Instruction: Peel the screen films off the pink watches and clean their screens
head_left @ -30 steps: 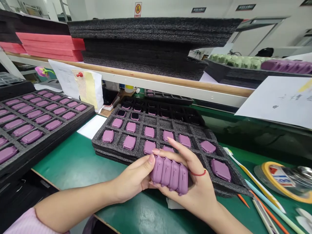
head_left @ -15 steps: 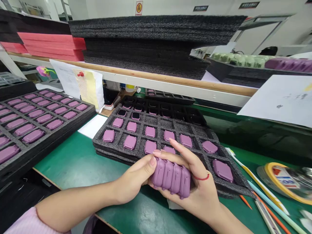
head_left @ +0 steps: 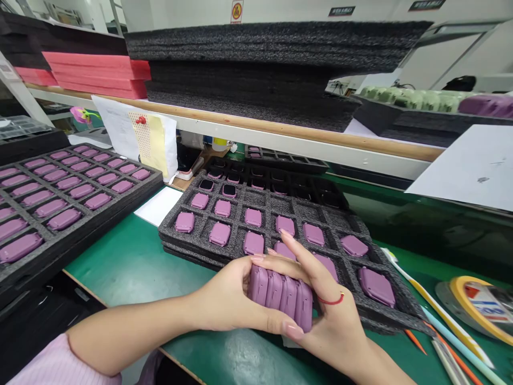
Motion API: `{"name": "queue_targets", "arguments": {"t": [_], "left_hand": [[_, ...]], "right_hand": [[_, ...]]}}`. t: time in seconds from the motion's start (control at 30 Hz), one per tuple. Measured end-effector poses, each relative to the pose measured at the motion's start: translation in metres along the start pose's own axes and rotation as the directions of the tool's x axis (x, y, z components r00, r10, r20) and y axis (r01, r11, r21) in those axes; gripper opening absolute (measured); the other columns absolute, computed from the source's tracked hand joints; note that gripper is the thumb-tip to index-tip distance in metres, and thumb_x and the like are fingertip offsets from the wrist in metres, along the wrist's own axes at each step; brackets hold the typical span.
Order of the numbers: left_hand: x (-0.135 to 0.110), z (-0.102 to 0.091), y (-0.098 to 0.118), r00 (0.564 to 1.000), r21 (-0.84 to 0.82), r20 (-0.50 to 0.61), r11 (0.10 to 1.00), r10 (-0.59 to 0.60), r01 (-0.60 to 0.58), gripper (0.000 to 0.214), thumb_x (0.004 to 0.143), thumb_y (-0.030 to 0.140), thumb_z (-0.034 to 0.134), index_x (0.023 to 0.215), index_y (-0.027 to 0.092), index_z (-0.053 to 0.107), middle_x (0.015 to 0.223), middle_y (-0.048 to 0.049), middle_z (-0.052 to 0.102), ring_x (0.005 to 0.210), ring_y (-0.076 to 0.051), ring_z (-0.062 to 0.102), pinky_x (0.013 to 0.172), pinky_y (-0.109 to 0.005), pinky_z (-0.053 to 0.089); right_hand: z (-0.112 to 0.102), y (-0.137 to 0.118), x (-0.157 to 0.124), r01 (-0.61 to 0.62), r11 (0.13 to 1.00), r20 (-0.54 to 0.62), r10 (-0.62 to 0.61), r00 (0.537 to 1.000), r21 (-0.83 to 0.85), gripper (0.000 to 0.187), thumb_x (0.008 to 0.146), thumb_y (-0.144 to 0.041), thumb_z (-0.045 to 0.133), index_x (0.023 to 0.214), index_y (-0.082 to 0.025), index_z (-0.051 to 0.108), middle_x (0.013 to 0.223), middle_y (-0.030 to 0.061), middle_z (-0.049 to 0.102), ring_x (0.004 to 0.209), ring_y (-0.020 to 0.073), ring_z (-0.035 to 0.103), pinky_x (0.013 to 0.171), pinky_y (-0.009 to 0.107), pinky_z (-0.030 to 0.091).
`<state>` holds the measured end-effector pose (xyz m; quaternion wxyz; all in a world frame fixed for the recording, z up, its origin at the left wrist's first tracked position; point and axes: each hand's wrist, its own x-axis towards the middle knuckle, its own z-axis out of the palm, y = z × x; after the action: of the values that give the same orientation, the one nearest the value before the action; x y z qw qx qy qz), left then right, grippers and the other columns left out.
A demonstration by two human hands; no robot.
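Several purple smartwatch cases (head_left: 281, 293) stand side by side in a row between my two hands. My left hand (head_left: 244, 299) grips the row from the left, its thumb lying along the lower edge. My right hand (head_left: 324, 299) wraps the row from behind and the right, with a red string at the wrist. Just beyond my fingers lies a black foam tray (head_left: 192, 238) whose pockets hold more purple watch cases (head_left: 220, 233). Part of the tray is hidden behind my right hand.
At the left, another foam tray (head_left: 100, 222) is filled with purple cases. Toothbrush (head_left: 436, 305) and tape roll (head_left: 481, 305) lie at the right. A shelf edge (head_left: 280, 133) crosses above the bench, carrying black foam stacks (head_left: 256, 48) and pink foam (head_left: 96, 75).
My left thumb has slid from the top left of the row down along its lower edge. Both hands still hold the cases. The view has shifted slightly.
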<state>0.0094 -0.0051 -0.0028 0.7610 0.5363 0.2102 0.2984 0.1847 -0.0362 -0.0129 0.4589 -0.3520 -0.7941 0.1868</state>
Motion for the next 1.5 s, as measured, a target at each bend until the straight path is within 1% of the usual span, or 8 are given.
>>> {"name": "queue_targets", "arguments": {"t": [0.17,0.77,0.87,1.03,1.13,1.3,1.4,1.5], "left_hand": [[-0.001,0.001,0.000,0.999,0.032,-0.010,0.999,0.042,-0.042,0.057,0.056,0.007,0.092,0.107,0.022,0.070,0.105,0.0002,0.068,0.101,-0.018,0.064,0.092,-0.028,0.051],[-0.003,0.002,-0.001,0.999,0.076,-0.047,0.997,-0.027,0.030,0.050,0.061,0.018,0.092,0.106,0.021,0.069,0.101,-0.0002,0.070,0.096,-0.018,0.066,0.085,-0.029,0.054],[-0.001,0.002,-0.002,0.999,0.060,-0.038,0.998,0.009,-0.007,0.049,0.064,0.019,0.090,0.108,0.021,0.069,0.105,-0.0012,0.069,0.101,-0.019,0.065,0.089,-0.030,0.053],[0.001,0.000,-0.005,0.997,0.049,-0.046,0.997,0.065,-0.063,0.049,0.060,0.017,0.092,0.104,0.016,0.070,0.106,-0.0050,0.070,0.107,-0.023,0.065,0.099,-0.036,0.050],[0.000,0.000,-0.004,0.996,0.060,-0.060,0.996,0.066,-0.063,0.056,0.060,0.019,0.093,0.111,0.015,0.068,0.106,-0.0066,0.072,0.105,-0.026,0.067,0.100,-0.041,0.051],[-0.004,0.003,-0.002,0.989,0.132,-0.110,0.987,0.101,-0.086,0.052,0.065,0.022,0.091,0.112,0.018,0.069,0.109,-0.0053,0.074,0.107,-0.025,0.068,0.099,-0.038,0.053],[-0.006,0.004,-0.004,0.974,0.197,-0.124,0.966,0.192,-0.166,0.053,0.059,0.019,0.094,0.106,0.018,0.070,0.107,-0.0061,0.075,0.105,-0.025,0.070,0.097,-0.037,0.054],[-0.007,0.003,-0.006,0.950,0.261,-0.078,0.926,0.302,-0.273,0.047,0.062,0.017,0.092,0.103,0.018,0.069,0.109,-0.0068,0.076,0.104,-0.024,0.071,0.096,-0.036,0.055]], "right_hand": [[0.001,0.000,-0.002,-0.008,1.000,-0.007,0.008,1.000,0.026,0.097,0.082,-0.040,0.080,0.159,-0.031,0.023,0.128,0.0077,0.071,0.118,0.0259,0.068,0.108,0.039,0.054],[0.002,0.000,-0.002,0.014,1.000,0.004,-0.014,1.000,-0.004,0.091,0.087,-0.033,0.075,0.160,-0.028,0.020,0.133,0.0094,0.068,0.119,0.0259,0.068,0.106,0.041,0.055],[0.004,0.000,-0.003,0.037,0.998,0.012,-0.037,0.999,-0.056,0.086,0.091,-0.030,0.071,0.160,-0.030,0.019,0.146,0.0112,0.057,0.120,0.0261,0.067,0.105,0.042,0.056],[0.003,-0.005,-0.001,0.074,0.986,0.069,-0.065,0.996,-0.147,0.084,0.093,-0.022,0.065,0.161,-0.027,0.016,0.142,0.0105,0.061,0.129,0.0271,0.060,0.111,0.047,0.050],[-0.005,-0.011,0.002,-0.035,0.998,0.102,0.041,0.994,-0.056,0.084,0.086,-0.034,0.074,0.157,-0.028,0.030,0.149,0.0111,0.055,0.135,0.0315,0.054,0.113,0.051,0.046],[-0.012,-0.014,0.009,-0.194,0.967,0.070,0.185,0.980,0.164,0.033,0.098,-0.042,0.057,0.127,-0.033,0.069,0.129,0.0057,0.071,0.123,0.0281,0.065,0.105,0.047,0.054],[-0.010,-0.009,0.010,-0.304,0.892,-0.056,0.341,0.939,0.335,0.036,0.102,-0.047,0.046,0.114,-0.030,0.076,0.120,0.0057,0.075,0.113,0.0246,0.071,0.097,0.040,0.060],[-0.007,-0.004,0.011,-0.327,0.805,-0.152,0.451,0.880,0.495,0.039,0.103,-0.049,0.045,0.106,-0.027,0.076,0.109,0.0054,0.078,0.103,0.0210,0.074,0.092,0.033,0.062]]}}
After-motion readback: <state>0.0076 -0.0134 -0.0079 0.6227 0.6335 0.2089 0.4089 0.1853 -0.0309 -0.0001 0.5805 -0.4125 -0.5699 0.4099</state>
